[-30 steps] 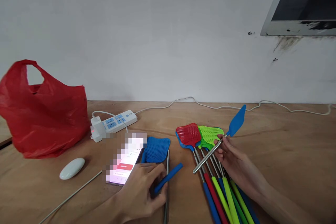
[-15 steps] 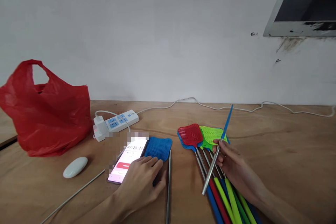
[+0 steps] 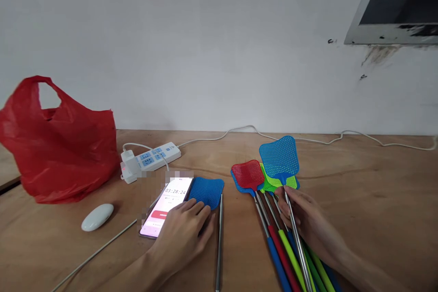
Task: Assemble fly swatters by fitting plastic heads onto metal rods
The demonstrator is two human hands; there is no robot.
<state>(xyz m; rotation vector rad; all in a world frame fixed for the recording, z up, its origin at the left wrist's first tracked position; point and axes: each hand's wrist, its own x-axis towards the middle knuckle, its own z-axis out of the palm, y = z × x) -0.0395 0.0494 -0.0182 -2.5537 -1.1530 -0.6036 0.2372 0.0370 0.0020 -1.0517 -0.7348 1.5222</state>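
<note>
Above the pile (image 3: 278,252), the right hand (image 3: 308,222) pinches a swatter (image 3: 279,157) by its rod; the left hand (image 3: 183,237) rests on mesh (image 3: 209,190), grip unclear.

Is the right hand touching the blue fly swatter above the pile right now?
Touching. The head view shows the fingers of the right hand closed around the metal rod of the blue fly swatter, just below its mesh head.

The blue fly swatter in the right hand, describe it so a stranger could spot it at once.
On the wooden table, look right of the phone to the fan of fly swatters. The blue fly swatter is pinched by the right hand; its mesh head sits topmost, farthest toward the wall, over the red head and green head.
</note>
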